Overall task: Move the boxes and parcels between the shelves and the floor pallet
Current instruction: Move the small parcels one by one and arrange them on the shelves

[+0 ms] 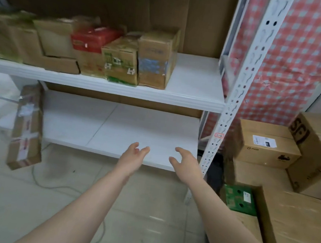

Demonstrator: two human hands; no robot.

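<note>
Left hand [133,155] and right hand [184,161] (relaxed, empty) hover at lower shelf [94,124], boxes [155,59] seemingly well above-left.

Red-checked sheet [298,58] at right; pale cable [48,188] across grey floor tiles [2,202]

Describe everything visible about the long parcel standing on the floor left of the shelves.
The long parcel is a narrow brown cardboard box banded with clear tape, with a white label on its upper half and red marks down its face. It stands on end on the floor, tilted, apparently leaning against the shelf unit's left end.
</note>
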